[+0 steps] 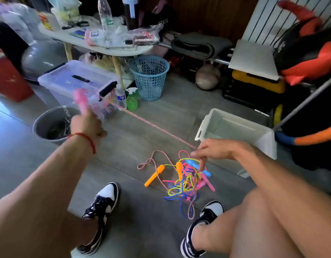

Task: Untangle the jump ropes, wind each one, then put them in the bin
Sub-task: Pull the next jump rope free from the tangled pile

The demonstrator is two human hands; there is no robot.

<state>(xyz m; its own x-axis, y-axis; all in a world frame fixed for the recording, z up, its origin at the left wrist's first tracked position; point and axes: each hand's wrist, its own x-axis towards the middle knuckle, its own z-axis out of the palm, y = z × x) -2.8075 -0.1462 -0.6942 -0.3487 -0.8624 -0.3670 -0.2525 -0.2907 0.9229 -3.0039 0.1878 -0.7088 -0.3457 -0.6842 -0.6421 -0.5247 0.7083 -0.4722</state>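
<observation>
Left hand (86,125) grips pink handle (80,98); right hand (213,148) pinches taut striped rope (151,125) above tangle (183,179).

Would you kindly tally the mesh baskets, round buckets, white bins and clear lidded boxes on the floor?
Mesh basket: 1
Round bucket: 1
White bin: 1
Clear lidded box: 1
Total: 4

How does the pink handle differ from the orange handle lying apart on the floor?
The pink handle is raised in the left hand; the orange handle lies flat on the floor, untouched. The pink one's striped rope runs taut to the right hand; the orange one's cord trails slack into the tangle. Both are slim plastic grips.
</observation>
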